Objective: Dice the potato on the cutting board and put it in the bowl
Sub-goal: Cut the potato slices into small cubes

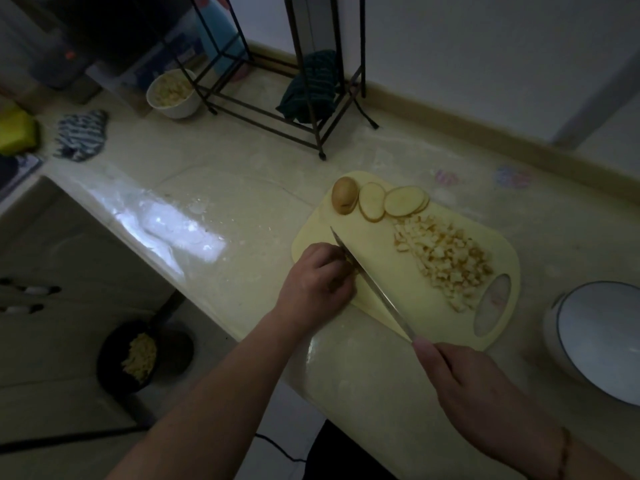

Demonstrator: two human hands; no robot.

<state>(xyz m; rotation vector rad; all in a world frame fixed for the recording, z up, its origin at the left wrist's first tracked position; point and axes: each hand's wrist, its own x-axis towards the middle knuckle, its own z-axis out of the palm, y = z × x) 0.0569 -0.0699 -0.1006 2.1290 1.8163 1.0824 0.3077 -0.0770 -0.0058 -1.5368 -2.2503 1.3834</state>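
Black wire rack [277,81] on counter [207,188]; dark cloth [311,86] inside; striped rag [81,135] left.

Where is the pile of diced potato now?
In the head view, the diced potato lies on the right part of the cutting board, right of the knife, just below the potato slices.

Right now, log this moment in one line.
dicing | left hand holds potato piece | right hand grips knife | diced pile on cutting board

Glossy counter [242,202]; matt plastic cutting board [408,265]; shiny metal knife [377,289].
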